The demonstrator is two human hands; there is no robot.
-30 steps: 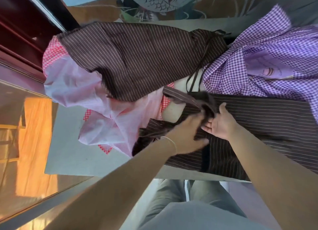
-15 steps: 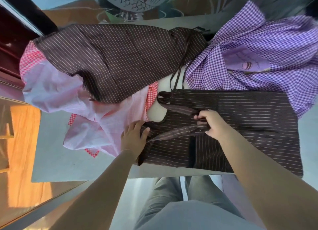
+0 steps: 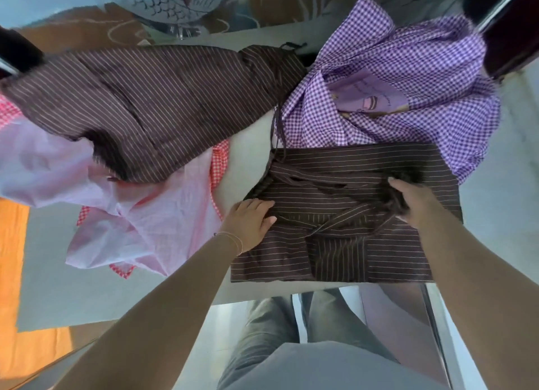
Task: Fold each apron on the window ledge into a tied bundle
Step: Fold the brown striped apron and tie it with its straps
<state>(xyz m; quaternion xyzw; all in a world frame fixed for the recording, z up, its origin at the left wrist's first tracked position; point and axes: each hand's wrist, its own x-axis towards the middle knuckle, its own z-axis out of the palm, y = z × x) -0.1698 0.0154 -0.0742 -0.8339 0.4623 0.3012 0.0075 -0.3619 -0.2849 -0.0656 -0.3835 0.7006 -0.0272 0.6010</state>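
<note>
Head view: your left hand (image 3: pixel 250 223) lies flat on the left edge of the folded dark brown pinstriped apron (image 3: pixel 344 243), fingers (image 3: pixel 264 207) straight and pressing the cloth, grasping nothing. Your right hand (image 3: pixel 414 203) sits on the apron's upper right part, fingers curled into a blurred bunch of the same brown fabric or strap; looks like a grasp, but motion blur hides exactly what it holds. The apron lies on the pale grey window ledge (image 3: pixel 87 296), near its front edge, straight ahead of you, folded to a rough rectangle with a brown strap (image 3: pixel 335 226) crossing its middle. A second brown pinstriped apron (image 3: pixel 151 98) lies unfolded at upper left, overlapping a pink apron with red gingham trim (image 3: pixel 140 223) spread to the left. A purple gingham apron with a lilac printed patch (image 3: pixel 408 77) is heaped at upper right, its lower edge touching the folded apron's top edge. Thin bracelet (image 3: pixel 233 239) on your left wrist.
</note>
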